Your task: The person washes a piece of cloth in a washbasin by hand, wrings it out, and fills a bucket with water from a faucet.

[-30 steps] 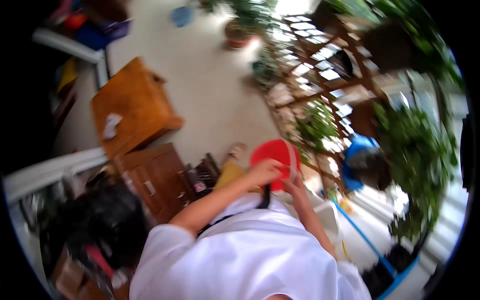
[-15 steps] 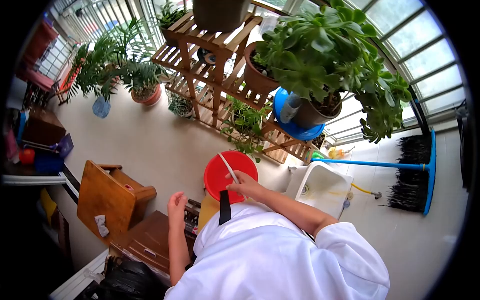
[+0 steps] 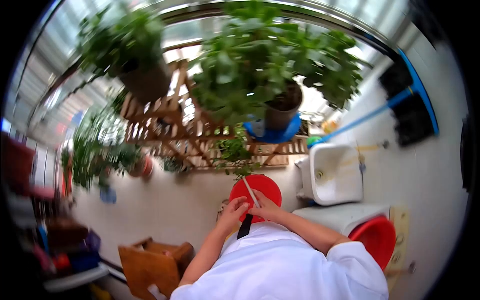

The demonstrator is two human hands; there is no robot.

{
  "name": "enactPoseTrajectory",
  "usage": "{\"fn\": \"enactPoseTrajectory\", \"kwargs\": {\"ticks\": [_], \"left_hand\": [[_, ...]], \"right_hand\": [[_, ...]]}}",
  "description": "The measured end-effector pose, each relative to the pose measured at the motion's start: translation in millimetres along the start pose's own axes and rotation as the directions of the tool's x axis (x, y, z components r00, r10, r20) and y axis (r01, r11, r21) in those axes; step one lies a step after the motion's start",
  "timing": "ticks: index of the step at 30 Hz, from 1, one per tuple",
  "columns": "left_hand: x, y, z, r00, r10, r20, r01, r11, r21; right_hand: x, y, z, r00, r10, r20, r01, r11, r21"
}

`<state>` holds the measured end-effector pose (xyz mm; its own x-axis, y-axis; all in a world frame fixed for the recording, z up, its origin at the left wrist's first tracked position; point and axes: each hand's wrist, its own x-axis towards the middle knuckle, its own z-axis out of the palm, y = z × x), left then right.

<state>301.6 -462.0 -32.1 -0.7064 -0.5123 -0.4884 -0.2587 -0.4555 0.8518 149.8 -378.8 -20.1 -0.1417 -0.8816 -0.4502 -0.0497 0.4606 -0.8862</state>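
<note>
My right hand is closed around a slim white strip, possibly a bucket handle. It slants across a red bucket in front of my body. Just left of it, my left hand hovers at the bucket's near left side, fingers loosely bent and apart, with nothing seen in them. A black strap hangs against my white shirt below the hands. Whatever is inside the bucket cannot be made out.
Ahead stands a wooden slatted plant rack with leafy potted plants. To the right are a white sink, a blue-handled broom and a second red tub. A wooden stool stands at the lower left.
My left hand has come up and across to the bucket beside my right hand. The view has turned right, bringing the second red tub into sight. My right hand keeps hold of the white strip.
</note>
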Motion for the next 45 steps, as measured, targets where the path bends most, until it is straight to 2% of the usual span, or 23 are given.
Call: {"fn": "enactPoseTrajectory", "kwargs": {"ticks": [1,2,4,5,7,8,10,12,17,20,23,26,27,30,34,36,37,39,40,41,43,44,45], "left_hand": [[6.4,13.1,1.8,0.993,-0.081,0.082,0.087,0.994,-0.069],[9.0,15.7,5.7,0.969,-0.181,0.17,0.202,0.972,-0.12],[31.7,6.1,-3.1,0.89,-0.261,0.374,0.322,0.94,-0.111],[36.7,14.5,-3.7,0.857,-0.271,0.439,0.341,0.936,-0.087],[43.7,30.4,-4.8,0.798,-0.315,0.514,0.386,0.922,-0.033],[48.4,32.3,-6.4,0.75,-0.351,0.561,0.403,0.915,0.034],[55.6,32.2,-3.5,0.683,-0.411,0.604,0.511,0.86,0.007],[55.5,36.3,1.8,0.64,-0.464,0.612,0.564,0.825,0.036],[51.9,30.4,26.7,0.541,-0.658,0.523,0.59,0.741,0.322],[58.1,19.8,25.6,0.531,-0.706,0.469,0.523,0.708,0.474],[45.0,18.0,36.2,0.465,-0.786,0.407,0.522,0.614,0.592],[38.9,10.4,39.1,0.456,-0.814,0.361,0.47,0.564,0.679],[28.4,13.0,46.2,0.461,-0.811,0.36,0.446,0.563,0.696],[41.2,3.6,38.0,0.431,-0.813,0.393,0.396,0.561,0.727],[48.3,-4.6,43.4,0.377,-0.825,0.421,0.323,0.543,0.775],[51.1,1.6,46.3,0.326,-0.851,0.411,0.285,0.503,0.816],[46.4,3.8,47.4,0.396,-0.842,0.366,0.325,0.501,0.802],[42.0,8.6,47.2,0.342,-0.798,0.496,0.104,0.557,0.824],[46.2,6.4,43.5,0.391,-0.787,0.477,0.125,0.559,0.82],[49.9,7.2,42.0,0.383,-0.801,0.46,0.11,0.534,0.838],[54.9,5.6,37.7,0.396,-0.848,0.352,0.294,0.48,0.826],[58.7,3.6,35.2,0.409,-0.855,0.32,0.29,0.454,0.842],[63.0,1.2,33.7,0.367,-0.866,0.339,0.291,0.453,0.843]], "right_hand": [[4.8,13.2,7.9,0.995,0.06,-0.086,-0.066,0.995,-0.078],[2.6,20.1,16.1,0.986,0.023,-0.165,-0.045,0.99,-0.134],[-3.5,10.1,22.1,0.97,0.161,-0.182,-0.182,0.977,-0.107],[-5.6,8.9,26.1,0.941,0.187,-0.282,-0.207,0.977,-0.043],[-7.8,9.2,35.9,0.924,0.127,-0.36,-0.116,0.992,0.052],[-7.5,9.4,42.6,0.891,0.154,-0.427,-0.123,0.987,0.099],[-9.7,12.1,56.0,0.863,0.162,-0.479,-0.126,0.986,0.106],[-19.7,3.9,69.2,0.821,0.215,-0.528,-0.113,0.969,0.22],[-38.1,5.4,96.3,0.669,0.237,-0.704,0.007,0.946,0.326],[-41.1,14.4,103.4,0.67,0.275,-0.69,0.026,0.919,0.392],[-43.5,26.0,114.7,0.727,0.297,-0.619,-0.066,0.928,0.367],[-45.2,44.8,130.9,0.719,0.26,-0.644,0.089,0.885,0.457],[-36.9,53.3,139.9,0.621,0.219,-0.753,0.181,0.894,0.409],[-46.1,52.0,149.8,0.615,0.294,-0.731,0.227,0.823,0.521],[-35.2,59.0,169.1,0.349,0.278,-0.895,0.328,0.858,0.395],[-36.7,63.0,177.3,0.297,0.306,-0.904,0.331,0.855,0.398],[-40.6,65.3,183.7,0.273,0.336,-0.902,0.322,0.851,0.414],[-52.0,55.5,200.6,0.145,0.433,-0.889,0.376,0.807,0.455],[-49.4,56.1,212.6,0.041,0.47,-0.882,0.38,0.809,0.449],[-55.0,52.2,223.9,0.009,0.518,-0.856,0.34,0.803,0.489],[-58.0,46.8,250.9,-0.053,0.6,-0.798,0.289,0.775,0.563],[-41.8,59.9,268.8,-0.099,0.62,-0.778,0.373,0.748,0.549],[-28.4,72.0,290.9,-0.154,0.606,-0.78,0.31,0.78,0.544]]}}
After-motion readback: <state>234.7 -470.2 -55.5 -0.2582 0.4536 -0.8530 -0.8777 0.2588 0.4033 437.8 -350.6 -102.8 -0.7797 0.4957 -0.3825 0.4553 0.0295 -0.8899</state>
